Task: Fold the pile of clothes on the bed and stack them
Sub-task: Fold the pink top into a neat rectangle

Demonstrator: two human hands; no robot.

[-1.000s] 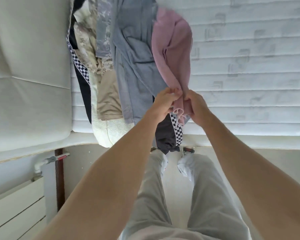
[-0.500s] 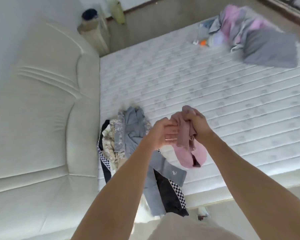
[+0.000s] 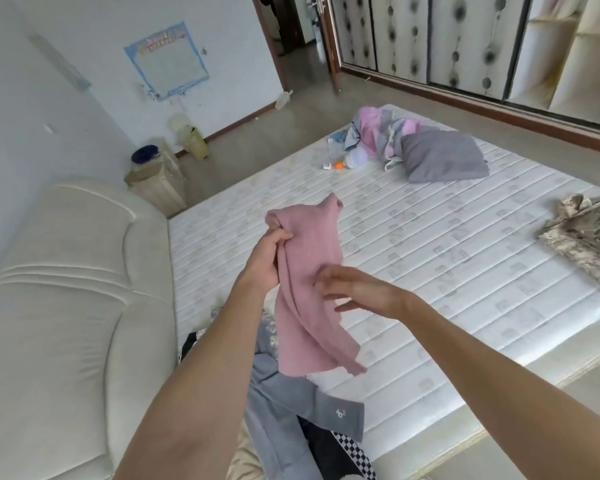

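A pink garment [image 3: 309, 282] hangs in the air over the near left part of the bare mattress [image 3: 465, 278]. My left hand [image 3: 265, 261] grips it near its top edge. My right hand [image 3: 357, 292] is blurred, its fingers spread straight against the front of the pink cloth. Below my arms lies the pile of clothes [image 3: 291, 417]: a grey-blue garment on top, a black one with checkered trim, and beige pieces under my left forearm.
A padded cream headboard [image 3: 66, 306] runs along the left. A camouflage-patterned garment [image 3: 589, 237] lies at the mattress's right edge. At the far end sit a grey pillow [image 3: 444, 157], a pink-and-grey bundle [image 3: 378, 129] and a bottle [image 3: 354, 159].
The view has swung up from the pile to the room. Both hands gripped the bunched pink garment; now the right hand has let go and spread open, and the cloth hangs unrolled from the left.
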